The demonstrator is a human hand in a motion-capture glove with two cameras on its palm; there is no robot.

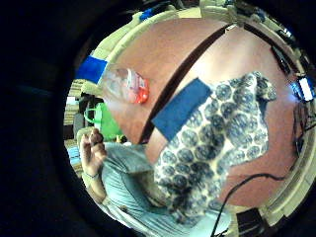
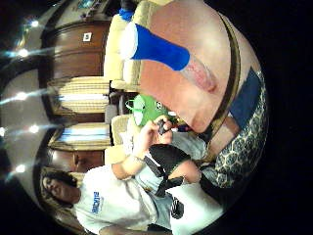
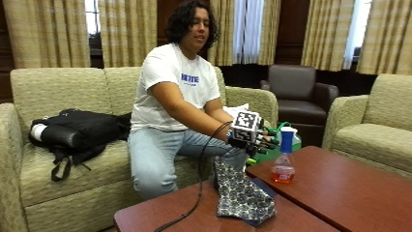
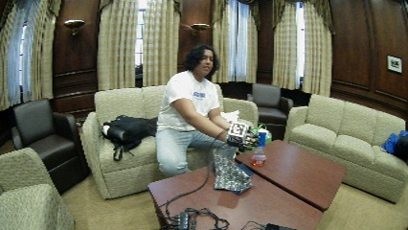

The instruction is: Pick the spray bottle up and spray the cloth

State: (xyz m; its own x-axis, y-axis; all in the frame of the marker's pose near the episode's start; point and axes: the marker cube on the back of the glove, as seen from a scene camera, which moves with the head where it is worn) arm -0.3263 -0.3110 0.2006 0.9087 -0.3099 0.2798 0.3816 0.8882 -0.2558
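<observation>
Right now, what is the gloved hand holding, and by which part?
The gloved hand holds the patterned cloth by its upper edge, lifted so it hangs to the table; the spray bottle stands untouched.

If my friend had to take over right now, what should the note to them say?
Right hand: gloved, lifted above the table, holding up the patterned cloth by its top edge; the cloth hangs down with its lower end on the near table.
Bare hand: near the person's lap, holding nothing of the job's.
Spray bottle: upright on the far table, blue sprayer on top, orange liquid low inside, just beside the gloved hand, untouched.
Done: cloth lifted.
Left: grasp the bottle, spray the cloth.
</observation>
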